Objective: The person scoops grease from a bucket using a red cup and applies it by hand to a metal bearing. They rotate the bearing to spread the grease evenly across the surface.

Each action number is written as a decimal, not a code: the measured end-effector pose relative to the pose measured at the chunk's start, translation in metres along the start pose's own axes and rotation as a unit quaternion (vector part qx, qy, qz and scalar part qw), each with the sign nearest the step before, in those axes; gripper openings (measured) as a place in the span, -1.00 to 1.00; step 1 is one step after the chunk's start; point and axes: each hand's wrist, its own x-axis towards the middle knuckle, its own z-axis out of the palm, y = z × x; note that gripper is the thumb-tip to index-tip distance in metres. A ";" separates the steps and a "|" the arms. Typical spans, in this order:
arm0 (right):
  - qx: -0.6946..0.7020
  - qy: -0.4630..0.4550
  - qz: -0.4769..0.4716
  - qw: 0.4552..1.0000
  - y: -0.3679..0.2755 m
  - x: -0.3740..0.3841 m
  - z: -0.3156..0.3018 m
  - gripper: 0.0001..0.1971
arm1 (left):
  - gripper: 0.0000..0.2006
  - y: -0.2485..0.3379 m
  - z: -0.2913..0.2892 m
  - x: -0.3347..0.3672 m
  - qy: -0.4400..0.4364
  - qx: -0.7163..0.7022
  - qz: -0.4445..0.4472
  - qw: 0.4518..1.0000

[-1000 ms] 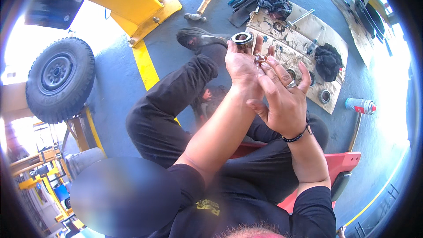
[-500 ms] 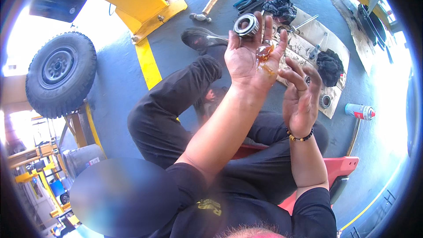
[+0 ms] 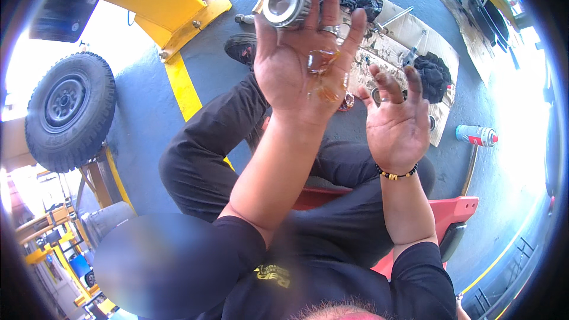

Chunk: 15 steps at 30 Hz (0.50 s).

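My left hand [image 3: 290, 74] is raised palm up, with its fingers extended. Between its thumb and index finger sits a metal tapered roller bearing [image 3: 300, 7]. A glob of amber grease [image 3: 323, 62] lies on that palm below the ring and little fingers, smeared toward the heel. My right hand [image 3: 398, 127] is lifted to the right, palm up, its fingers loosely spread and slightly curled. It holds nothing, and its fingertips look dirty. The two hands are apart.
Stained cardboard [image 3: 443, 112] lies on the blue floor beyond my right hand, bearing black rags [image 3: 432, 77] and metal parts. A spray can [image 3: 476, 136] lies to the right. Leftward are a wheel [image 3: 68, 98] and a yellow steel base [image 3: 178, 18]. Under me shows a red seat [image 3: 453, 210].
My left hand, with the bearing and grease, has come closer and moved left. My right hand has turned its palm up and opened further, moving away from the left.
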 end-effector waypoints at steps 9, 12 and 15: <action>-0.134 -0.008 0.017 0.991 0.012 0.007 0.017 -0.32 | -0.45 -0.007 -0.023 -0.012 0.037 -0.055 -0.005 0.998; -0.248 -0.045 -0.029 0.967 0.011 0.001 0.018 -0.30 | -0.45 0.003 -0.023 -0.008 -0.028 -0.076 -0.027 0.996; -0.337 -0.009 -0.075 0.938 0.015 0.000 0.017 -0.29 | -0.46 0.002 -0.012 -0.008 -0.011 -0.002 -0.028 1.000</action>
